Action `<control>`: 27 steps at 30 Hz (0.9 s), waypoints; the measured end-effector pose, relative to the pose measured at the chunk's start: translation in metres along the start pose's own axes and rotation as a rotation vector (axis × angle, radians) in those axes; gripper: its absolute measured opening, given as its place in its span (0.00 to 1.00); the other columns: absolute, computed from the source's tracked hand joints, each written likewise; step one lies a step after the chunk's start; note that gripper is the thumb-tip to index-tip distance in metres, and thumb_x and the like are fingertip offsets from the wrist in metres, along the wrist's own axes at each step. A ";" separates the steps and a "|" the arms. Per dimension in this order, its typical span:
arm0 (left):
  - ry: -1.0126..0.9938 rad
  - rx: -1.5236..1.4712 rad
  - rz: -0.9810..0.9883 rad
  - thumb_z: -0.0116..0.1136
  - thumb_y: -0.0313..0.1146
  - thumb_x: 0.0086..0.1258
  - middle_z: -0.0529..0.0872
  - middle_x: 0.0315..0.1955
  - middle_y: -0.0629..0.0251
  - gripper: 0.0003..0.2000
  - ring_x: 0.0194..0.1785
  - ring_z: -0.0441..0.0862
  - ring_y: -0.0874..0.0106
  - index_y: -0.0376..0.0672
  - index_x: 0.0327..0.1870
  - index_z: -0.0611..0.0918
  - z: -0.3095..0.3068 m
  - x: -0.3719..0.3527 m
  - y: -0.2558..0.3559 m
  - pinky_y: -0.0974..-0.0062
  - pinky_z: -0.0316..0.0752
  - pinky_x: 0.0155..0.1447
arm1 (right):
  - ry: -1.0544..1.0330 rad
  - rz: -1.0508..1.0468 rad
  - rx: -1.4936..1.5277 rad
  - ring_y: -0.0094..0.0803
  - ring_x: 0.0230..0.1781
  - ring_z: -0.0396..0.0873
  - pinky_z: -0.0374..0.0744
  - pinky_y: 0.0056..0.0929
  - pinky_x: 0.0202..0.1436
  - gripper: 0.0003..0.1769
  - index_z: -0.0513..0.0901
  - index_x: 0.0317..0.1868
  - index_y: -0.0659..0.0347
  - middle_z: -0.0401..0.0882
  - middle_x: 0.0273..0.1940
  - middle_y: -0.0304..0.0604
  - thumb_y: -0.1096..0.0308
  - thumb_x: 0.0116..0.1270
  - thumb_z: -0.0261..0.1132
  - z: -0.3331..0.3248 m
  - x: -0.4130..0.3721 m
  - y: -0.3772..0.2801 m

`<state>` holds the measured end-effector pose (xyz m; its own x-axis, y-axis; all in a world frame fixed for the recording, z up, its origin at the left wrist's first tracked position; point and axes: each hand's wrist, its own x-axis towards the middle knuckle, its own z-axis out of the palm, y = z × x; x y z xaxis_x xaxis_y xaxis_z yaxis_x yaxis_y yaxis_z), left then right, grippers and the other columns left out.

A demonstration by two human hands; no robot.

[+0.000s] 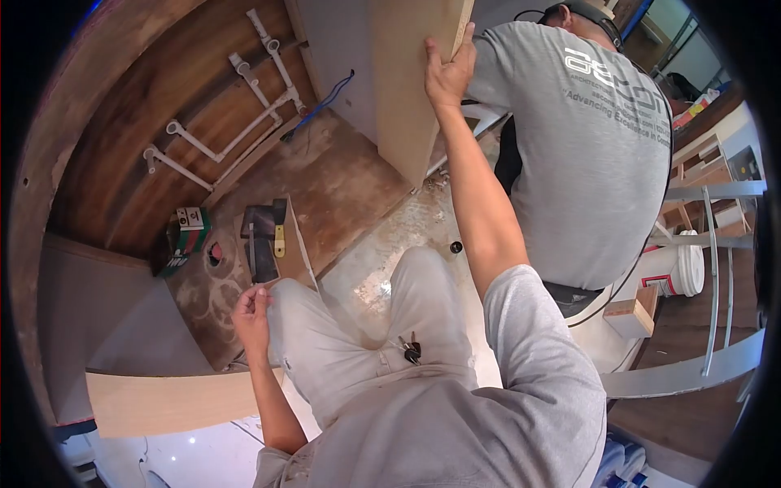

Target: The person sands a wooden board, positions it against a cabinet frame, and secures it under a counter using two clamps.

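My right hand (450,75) reaches up and grips the edge of an upright plywood panel (403,106), thumb on one face and fingers over the edge. Beside my left knee hangs my left hand (250,315), its fingers curled together; whether anything small sits in them is hidden. In front of that hand lies a board (299,252) with a yellow-handled scraper (280,236) and dark flat tools (260,244) on it. Several keys (410,350) rest on my lap.
A co-worker in a grey shirt (586,163) sits close at my right. White pipes (244,146) and blue wires (329,99) line the left cabinet. A green box (183,240) stands at left. A white bucket (687,268) and metal ladder (716,191) are right.
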<state>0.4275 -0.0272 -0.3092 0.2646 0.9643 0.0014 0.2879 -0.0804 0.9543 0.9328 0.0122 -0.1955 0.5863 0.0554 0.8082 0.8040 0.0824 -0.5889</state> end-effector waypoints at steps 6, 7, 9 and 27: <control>0.025 -0.030 0.007 0.57 0.34 0.71 0.84 0.32 0.64 0.12 0.34 0.79 0.80 0.31 0.44 0.80 0.001 0.003 0.014 0.82 0.73 0.43 | -0.068 0.065 -0.071 0.57 0.60 0.65 0.65 0.41 0.64 0.51 0.51 0.70 0.71 0.64 0.60 0.63 0.58 0.56 0.72 -0.004 -0.001 -0.002; 0.023 -0.032 0.013 0.57 0.34 0.70 0.84 0.32 0.65 0.12 0.35 0.79 0.79 0.32 0.44 0.80 -0.001 0.003 0.012 0.82 0.73 0.43 | -0.076 0.086 -0.087 0.57 0.61 0.64 0.65 0.41 0.64 0.52 0.50 0.71 0.71 0.64 0.60 0.63 0.58 0.55 0.72 -0.006 -0.002 -0.005; 0.013 -0.033 0.022 0.58 0.34 0.70 0.84 0.32 0.66 0.12 0.35 0.80 0.79 0.32 0.46 0.80 -0.006 0.002 0.006 0.82 0.73 0.42 | -0.089 0.114 -0.106 0.57 0.61 0.64 0.64 0.41 0.65 0.55 0.47 0.71 0.71 0.63 0.60 0.63 0.58 0.54 0.73 -0.008 -0.004 -0.009; 0.059 -0.066 0.022 0.58 0.32 0.70 0.83 0.33 0.66 0.11 0.35 0.79 0.80 0.34 0.46 0.80 -0.023 0.002 0.004 0.83 0.73 0.42 | -0.095 0.105 -0.083 0.48 0.61 0.65 0.64 0.38 0.65 0.64 0.46 0.70 0.75 0.65 0.60 0.58 0.55 0.44 0.80 -0.009 0.001 -0.011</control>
<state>0.4079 -0.0199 -0.2983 0.2153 0.9758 0.0380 0.2214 -0.0866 0.9713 0.9255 0.0022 -0.1888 0.6583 0.1538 0.7369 0.7469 -0.0108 -0.6649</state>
